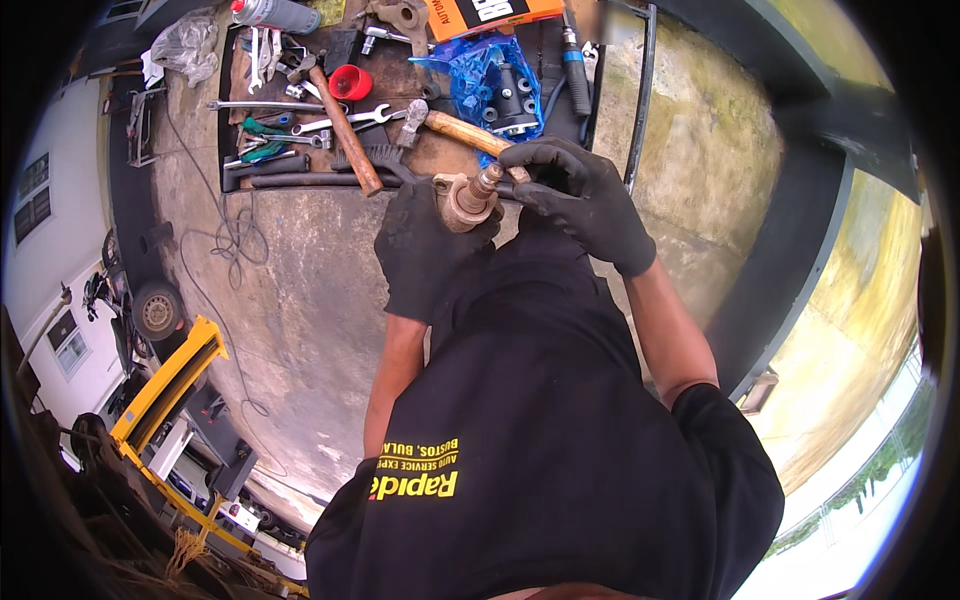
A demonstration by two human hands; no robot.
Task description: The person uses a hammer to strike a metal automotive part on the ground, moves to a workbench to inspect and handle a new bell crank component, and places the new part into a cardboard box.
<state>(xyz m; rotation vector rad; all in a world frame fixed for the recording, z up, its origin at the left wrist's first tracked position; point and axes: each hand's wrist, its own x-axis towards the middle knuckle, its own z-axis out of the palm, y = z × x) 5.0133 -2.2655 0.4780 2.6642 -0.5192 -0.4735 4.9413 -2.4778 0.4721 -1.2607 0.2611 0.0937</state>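
My left hand (pixel 425 235), in a black glove, is closed around a worn, rusty ball joint (pixel 467 206). Its flange with a hole faces left, and its threaded stud tilts up to the right. Beside the stud, my gloved right hand (pixel 585 195) pinches a small brownish piece between thumb and fingers; its kind is unclear. A hammer (pixel 465 131) lies just beyond, its wooden handle running toward my right fingers, which cover part of it. Past the hammer, a black metal part (pixel 511 103) rests in crumpled blue plastic (pixel 466 82).
The dark-edged worktable (pixel 420 165) carries a second hammer (pixel 343 132), several wrenches (pixel 345 118), a wire brush (pixel 375 155), a red cup (pixel 350 82), a spray can (pixel 277 14) and an orange box (pixel 490 14). A cable (pixel 240 235) lies on the floor, near a yellow frame (pixel 170 385).
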